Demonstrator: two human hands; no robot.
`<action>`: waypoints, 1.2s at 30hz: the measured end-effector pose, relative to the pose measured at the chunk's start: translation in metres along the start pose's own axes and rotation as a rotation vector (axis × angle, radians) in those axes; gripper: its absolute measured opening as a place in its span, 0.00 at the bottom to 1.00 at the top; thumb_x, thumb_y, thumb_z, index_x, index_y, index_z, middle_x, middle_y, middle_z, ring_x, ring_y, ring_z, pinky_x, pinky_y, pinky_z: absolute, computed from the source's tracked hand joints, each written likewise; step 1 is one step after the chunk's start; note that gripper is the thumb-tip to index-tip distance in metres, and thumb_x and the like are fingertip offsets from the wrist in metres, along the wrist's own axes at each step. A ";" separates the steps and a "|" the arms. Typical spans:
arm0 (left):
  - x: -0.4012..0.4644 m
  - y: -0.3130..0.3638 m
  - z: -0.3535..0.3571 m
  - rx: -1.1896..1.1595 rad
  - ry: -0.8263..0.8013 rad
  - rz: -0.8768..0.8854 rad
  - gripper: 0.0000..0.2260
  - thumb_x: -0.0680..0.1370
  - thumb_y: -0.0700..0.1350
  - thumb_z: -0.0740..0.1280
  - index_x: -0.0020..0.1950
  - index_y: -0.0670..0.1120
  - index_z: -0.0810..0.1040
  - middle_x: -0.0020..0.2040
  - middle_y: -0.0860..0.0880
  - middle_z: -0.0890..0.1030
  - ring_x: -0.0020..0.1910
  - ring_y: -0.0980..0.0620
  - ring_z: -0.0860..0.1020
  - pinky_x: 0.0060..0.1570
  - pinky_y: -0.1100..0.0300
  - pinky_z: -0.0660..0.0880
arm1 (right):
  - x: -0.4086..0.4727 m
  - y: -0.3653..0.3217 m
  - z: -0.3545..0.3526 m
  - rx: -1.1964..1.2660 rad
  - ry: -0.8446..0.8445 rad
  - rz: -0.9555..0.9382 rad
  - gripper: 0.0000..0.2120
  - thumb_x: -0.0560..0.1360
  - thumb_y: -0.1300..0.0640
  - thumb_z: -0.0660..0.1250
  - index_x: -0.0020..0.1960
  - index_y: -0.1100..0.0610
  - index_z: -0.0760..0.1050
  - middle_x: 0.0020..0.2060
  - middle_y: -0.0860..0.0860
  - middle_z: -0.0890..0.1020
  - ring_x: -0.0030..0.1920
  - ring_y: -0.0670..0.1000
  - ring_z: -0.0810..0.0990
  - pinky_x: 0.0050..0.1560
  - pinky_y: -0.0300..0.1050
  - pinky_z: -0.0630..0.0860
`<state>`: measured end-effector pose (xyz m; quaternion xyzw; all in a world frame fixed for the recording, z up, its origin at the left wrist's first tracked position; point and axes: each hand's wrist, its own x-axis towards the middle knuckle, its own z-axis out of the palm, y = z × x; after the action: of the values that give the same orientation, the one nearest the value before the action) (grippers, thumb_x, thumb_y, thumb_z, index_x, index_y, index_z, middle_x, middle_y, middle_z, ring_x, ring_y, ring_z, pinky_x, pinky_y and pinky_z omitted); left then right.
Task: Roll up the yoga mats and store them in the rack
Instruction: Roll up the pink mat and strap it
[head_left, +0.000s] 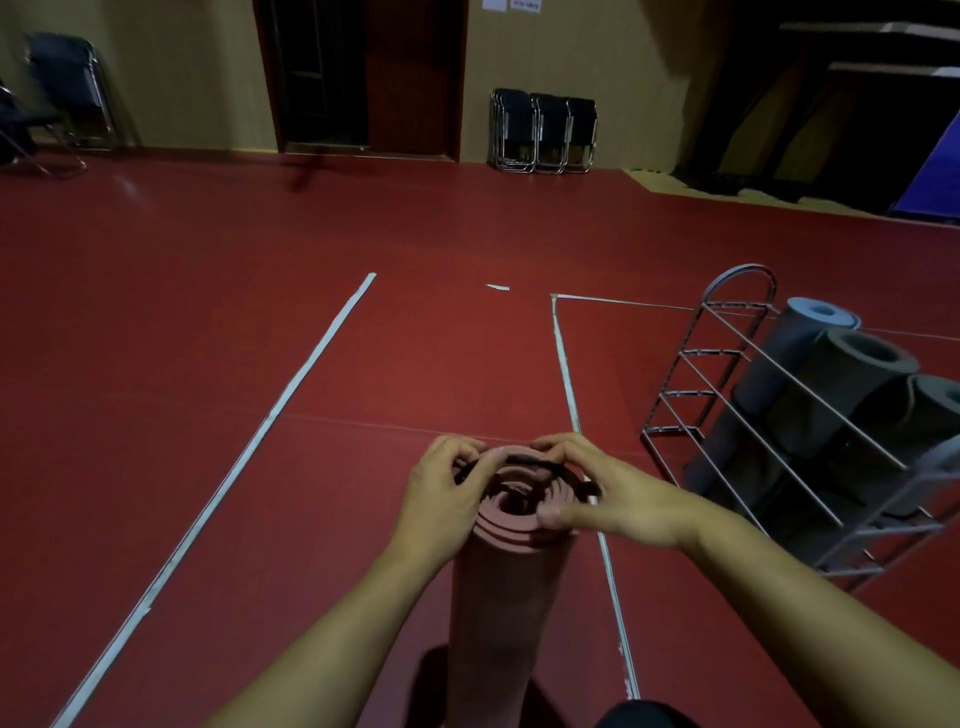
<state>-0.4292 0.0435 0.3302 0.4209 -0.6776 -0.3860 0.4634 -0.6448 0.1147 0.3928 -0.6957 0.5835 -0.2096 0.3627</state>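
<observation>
Currently, by item:
Red mat (498, 597): rolled up, standing on end at lower centre of the frame, spiral end facing up at the camera.
Black band (524, 461): thin strap stretched across the far side of the roll's top end, between the two hands.
Left hand (441, 499): on the left side of the roll top, fingers curled, pinching the band's left end against the rim.
Right hand (597, 493): on the right side of the roll top, fingers curled over the rim, pinching the band's right end; thumb lies on the near edge of the spiral.
Rack (737, 374): grey wire frame with an arched end, at right of the frame, well apart from the red mat, tilted in this wide-angle view.
Stored mats (841, 374): grey and blue-grey rolls lying side by side in the rack, open ends toward the upper right; exact count of lower rolls unclear.
Floor (208, 312): dark red, with pale tape lines (291, 395) running left and right of the red mat.
Folding chairs (543, 132): stacked against the wall, top centre; more at upper left.
Doorway (358, 78): dark, top centre-left.
</observation>
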 end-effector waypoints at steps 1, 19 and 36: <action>0.001 0.000 0.000 0.019 0.035 0.010 0.14 0.79 0.48 0.74 0.36 0.53 0.73 0.44 0.51 0.80 0.44 0.57 0.79 0.44 0.63 0.73 | -0.003 0.002 0.000 -0.022 -0.021 0.011 0.33 0.68 0.36 0.78 0.68 0.43 0.70 0.73 0.33 0.65 0.72 0.33 0.65 0.71 0.33 0.63; -0.020 -0.027 -0.008 -0.043 -0.039 -0.138 0.13 0.84 0.43 0.66 0.41 0.49 0.85 0.65 0.49 0.74 0.58 0.75 0.73 0.51 0.82 0.66 | 0.008 0.035 0.053 -0.586 0.730 -0.045 0.20 0.75 0.31 0.64 0.51 0.44 0.85 0.68 0.39 0.74 0.50 0.46 0.83 0.38 0.47 0.80; -0.033 -0.042 0.006 0.189 -0.172 -0.205 0.14 0.82 0.47 0.69 0.37 0.48 0.76 0.42 0.52 0.76 0.46 0.53 0.77 0.44 0.63 0.66 | 0.002 0.042 0.042 0.294 0.520 0.332 0.25 0.65 0.46 0.84 0.57 0.56 0.83 0.45 0.47 0.88 0.48 0.43 0.86 0.57 0.42 0.81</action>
<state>-0.4187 0.0598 0.2802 0.4947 -0.7017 -0.4005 0.3203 -0.6421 0.1216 0.3340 -0.4546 0.7253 -0.3998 0.3276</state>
